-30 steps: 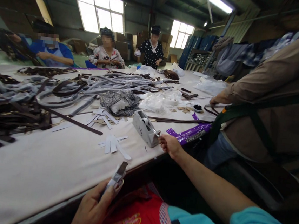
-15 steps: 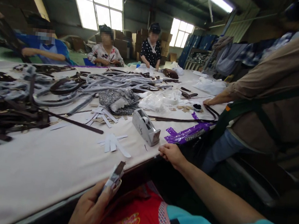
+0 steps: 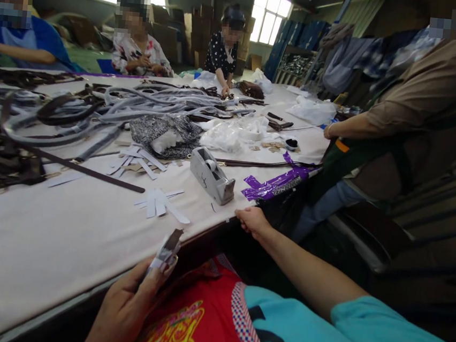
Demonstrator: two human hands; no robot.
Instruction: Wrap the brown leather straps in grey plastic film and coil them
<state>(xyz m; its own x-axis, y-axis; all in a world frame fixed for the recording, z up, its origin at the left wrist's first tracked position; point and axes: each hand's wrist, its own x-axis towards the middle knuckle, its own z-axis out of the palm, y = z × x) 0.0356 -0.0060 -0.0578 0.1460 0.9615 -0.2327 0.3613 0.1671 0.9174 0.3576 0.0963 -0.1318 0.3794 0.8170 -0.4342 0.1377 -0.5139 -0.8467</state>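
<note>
My left hand (image 3: 126, 306) is low at the table's near edge, closed on the end of a grey strap piece (image 3: 167, 251) wrapped in a white paper tag. My right hand (image 3: 250, 219) is at the table edge just below a grey tape dispenser (image 3: 211, 176), fingers curled in a pinch; a strip of tape may be between them, too thin to make out. Several white paper strips (image 3: 159, 205) lie on the white table (image 3: 63, 241) between my two hands.
Heaps of grey and brown straps (image 3: 55, 122) cover the left and far table. A purple wrapper (image 3: 275, 182) and plastic bags (image 3: 235, 134) lie right of the dispenser. A person in a brown top (image 3: 411, 113) leans on the right edge; three others work at the far side.
My right hand has drawn back from the dispenser's cutter to the table edge. The camera has tilted down. My left hand keeps its hold on the strap piece.
</note>
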